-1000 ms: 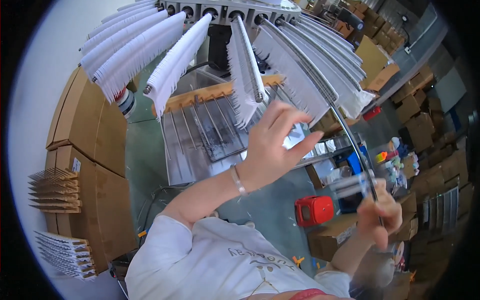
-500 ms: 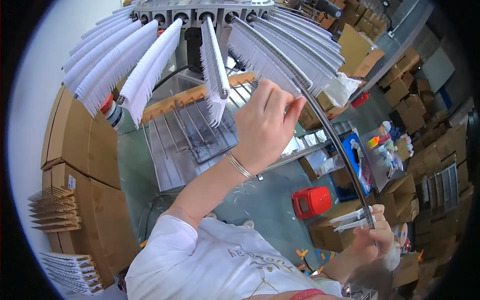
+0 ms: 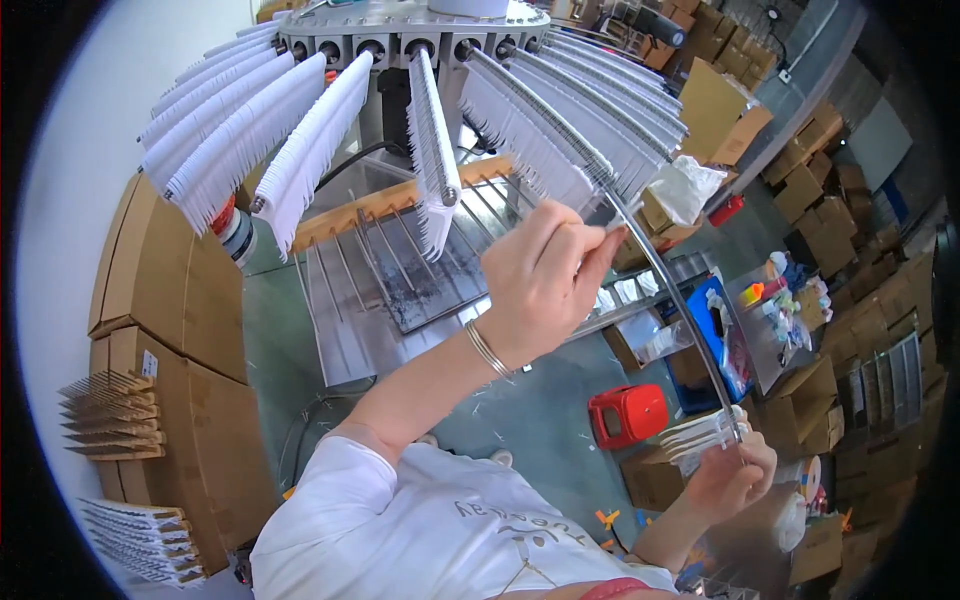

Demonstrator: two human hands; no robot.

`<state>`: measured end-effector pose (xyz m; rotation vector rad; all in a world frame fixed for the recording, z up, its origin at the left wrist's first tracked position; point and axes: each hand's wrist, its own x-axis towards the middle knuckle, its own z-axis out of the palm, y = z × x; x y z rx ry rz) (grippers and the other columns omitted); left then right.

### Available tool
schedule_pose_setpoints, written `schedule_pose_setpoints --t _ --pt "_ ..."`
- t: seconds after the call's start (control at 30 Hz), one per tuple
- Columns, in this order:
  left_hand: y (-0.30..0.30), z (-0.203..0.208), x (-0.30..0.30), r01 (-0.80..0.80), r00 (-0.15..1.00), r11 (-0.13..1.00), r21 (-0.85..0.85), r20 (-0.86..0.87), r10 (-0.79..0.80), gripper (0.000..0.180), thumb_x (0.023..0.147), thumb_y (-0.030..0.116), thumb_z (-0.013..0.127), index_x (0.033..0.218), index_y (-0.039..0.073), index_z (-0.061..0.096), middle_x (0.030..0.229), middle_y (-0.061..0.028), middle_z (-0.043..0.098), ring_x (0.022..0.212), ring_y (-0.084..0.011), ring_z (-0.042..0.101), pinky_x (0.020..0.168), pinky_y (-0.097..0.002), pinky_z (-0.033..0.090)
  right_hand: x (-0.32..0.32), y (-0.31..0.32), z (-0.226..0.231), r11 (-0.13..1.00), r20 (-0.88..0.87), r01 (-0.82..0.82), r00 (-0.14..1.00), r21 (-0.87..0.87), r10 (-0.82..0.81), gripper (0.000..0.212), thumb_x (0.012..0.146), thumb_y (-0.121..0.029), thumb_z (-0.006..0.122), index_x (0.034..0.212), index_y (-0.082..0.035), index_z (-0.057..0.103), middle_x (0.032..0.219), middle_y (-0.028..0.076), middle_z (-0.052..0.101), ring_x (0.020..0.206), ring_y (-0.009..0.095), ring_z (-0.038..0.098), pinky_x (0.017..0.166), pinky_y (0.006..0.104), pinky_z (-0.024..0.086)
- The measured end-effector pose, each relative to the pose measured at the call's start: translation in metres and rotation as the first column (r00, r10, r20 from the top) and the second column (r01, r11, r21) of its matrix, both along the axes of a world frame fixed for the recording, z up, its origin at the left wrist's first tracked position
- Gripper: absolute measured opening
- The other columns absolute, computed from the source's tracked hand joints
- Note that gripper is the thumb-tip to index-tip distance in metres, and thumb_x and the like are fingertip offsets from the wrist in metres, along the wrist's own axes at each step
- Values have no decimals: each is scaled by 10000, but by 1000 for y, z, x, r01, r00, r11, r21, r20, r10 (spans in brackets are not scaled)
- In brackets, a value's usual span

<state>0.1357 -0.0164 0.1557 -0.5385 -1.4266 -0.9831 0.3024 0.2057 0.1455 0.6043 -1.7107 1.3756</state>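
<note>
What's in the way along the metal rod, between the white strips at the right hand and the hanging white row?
Nothing visible on the metal rod between the white strips by the right hand and the hanging white row. The left hand sits close beside the rod's upper stretch; contact unclear.
</note>
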Motion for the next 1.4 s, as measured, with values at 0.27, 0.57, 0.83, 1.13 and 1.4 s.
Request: schedule_pose_setpoints --t 0.27,0.57,0.83,1.13,1.4 --pt "9 -11 32 260 966 939 -225 53 -254 279 697 258 798 764 88 587 673 -29 540 556 -180 540 443 -270 399 -9 14 -9 894 57 -242 957 -378 283 223 927 -220 546 930 3 556 831 38 440 725 108 467 632 240 443" --pt "-8 9 9 -179 962 978 -104 189 196 251 706 157 772 790 81 548 735 -35 522 550 -201 539 465 -297 423 -22 23 -25 782 77 -299 912 -546 403 215 941 -209 519 955 -1 574 920 88 564 778 164 569 650 259 460" --pt "-3 7 1 -247 943 961 -129 196 268 174 706 49 740 773 57 580 747 -48 555 630 -188 585 542 -286 464 -23 35 -30 925 46 -245 962 -291 270 240 941 -237 515 955 -4 570 813 82 521 713 188 558 530 248 438" --pt "-2 11 -1 -309 934 940 -142 144 328 182 680 31 731 773 67 579 753 -42 559 606 -189 580 516 -292 462 -18 23 -9 988 -94 -131 986 83 139 297 945 -304 484 984 -25 578 762 132 609 622 195 548 734 431 402" --pt "-1 13 3 -313 943 942 -120 76 323 151 699 47 707 761 74 572 736 -31 541 572 -191 565 488 -288 446 -12 15 1 980 -126 -94 985 177 117 325 937 -336 490 964 -23 575 693 130 634 612 195 559 640 360 300"
